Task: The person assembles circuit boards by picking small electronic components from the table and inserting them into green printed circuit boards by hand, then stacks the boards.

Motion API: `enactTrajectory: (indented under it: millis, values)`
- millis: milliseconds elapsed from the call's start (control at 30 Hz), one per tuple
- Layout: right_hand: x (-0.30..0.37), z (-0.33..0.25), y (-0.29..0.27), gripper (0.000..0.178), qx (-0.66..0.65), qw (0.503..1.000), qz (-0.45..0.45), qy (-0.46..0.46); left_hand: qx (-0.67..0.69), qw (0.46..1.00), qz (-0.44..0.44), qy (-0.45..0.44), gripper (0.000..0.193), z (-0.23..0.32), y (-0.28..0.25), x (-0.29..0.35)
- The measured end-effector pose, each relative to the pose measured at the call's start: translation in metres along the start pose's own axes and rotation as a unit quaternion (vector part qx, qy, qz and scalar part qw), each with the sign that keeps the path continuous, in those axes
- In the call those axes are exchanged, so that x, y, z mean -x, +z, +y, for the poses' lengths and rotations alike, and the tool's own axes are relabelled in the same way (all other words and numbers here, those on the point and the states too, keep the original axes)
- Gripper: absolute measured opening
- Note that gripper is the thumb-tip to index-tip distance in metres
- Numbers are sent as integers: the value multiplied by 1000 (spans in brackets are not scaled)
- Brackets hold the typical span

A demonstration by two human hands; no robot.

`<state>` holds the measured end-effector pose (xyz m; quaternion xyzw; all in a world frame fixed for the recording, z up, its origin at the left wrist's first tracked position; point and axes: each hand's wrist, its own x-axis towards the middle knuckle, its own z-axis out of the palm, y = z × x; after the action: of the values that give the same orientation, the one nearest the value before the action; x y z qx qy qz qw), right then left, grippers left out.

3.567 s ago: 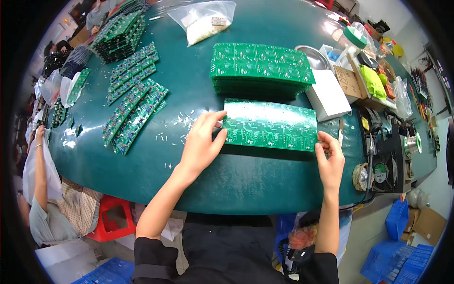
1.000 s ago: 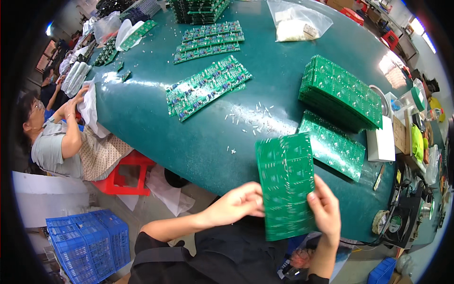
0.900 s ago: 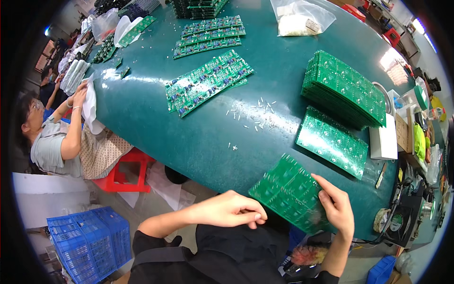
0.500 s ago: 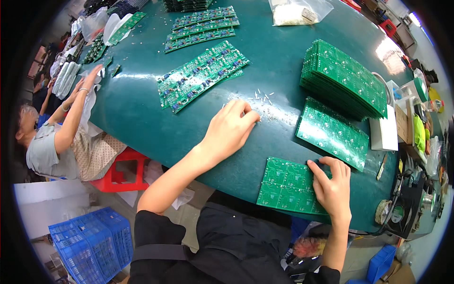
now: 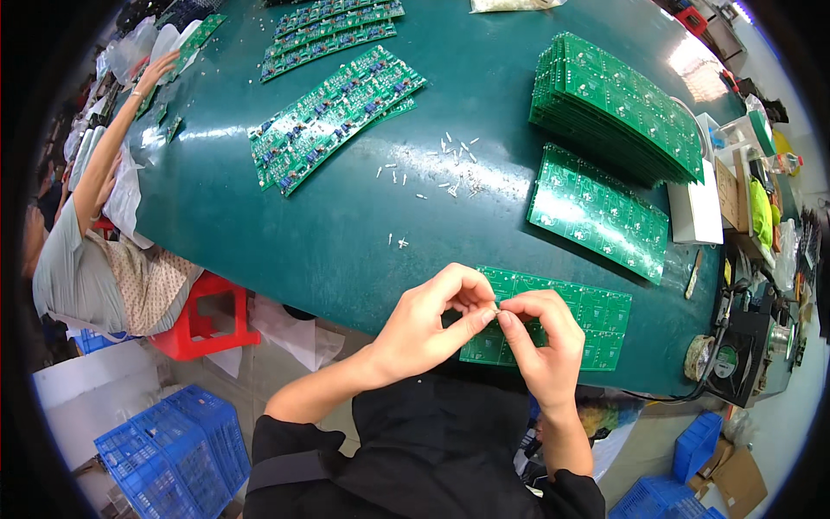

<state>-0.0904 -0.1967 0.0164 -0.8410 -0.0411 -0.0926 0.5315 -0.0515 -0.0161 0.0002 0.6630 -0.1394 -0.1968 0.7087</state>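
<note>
A green circuit board (image 5: 588, 316) lies flat at the near edge of the dark green table (image 5: 285, 233). Above its left end my left hand (image 5: 432, 320) and my right hand (image 5: 540, 342) meet fingertip to fingertip, pinching a tiny pale component (image 5: 497, 309) between them. Several loose small components (image 5: 450, 160) lie scattered on the table farther out.
A single green board (image 5: 601, 212) and a tall stack of boards (image 5: 618, 108) lie at the right. Populated boards (image 5: 333, 121) lie at the far left. Another person (image 5: 95, 225) sits at the left by a red stool (image 5: 207, 316). Blue crates (image 5: 173, 445) stand on the floor.
The board was turned over in both hands and laid flat at the table's near edge. My left hand reached out to the loose components and came back to meet my right hand.
</note>
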Motion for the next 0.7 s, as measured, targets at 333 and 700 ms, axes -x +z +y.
enactTrajectory:
  millis: [333,700]
  values:
    - [10,6,6,16,49,998,29,-29,-189,979,33,63,10,12,-21,6]
    - [9,20,21,19,194,977,20,-88,-511,828,156,172,12,-12,-71,-12]
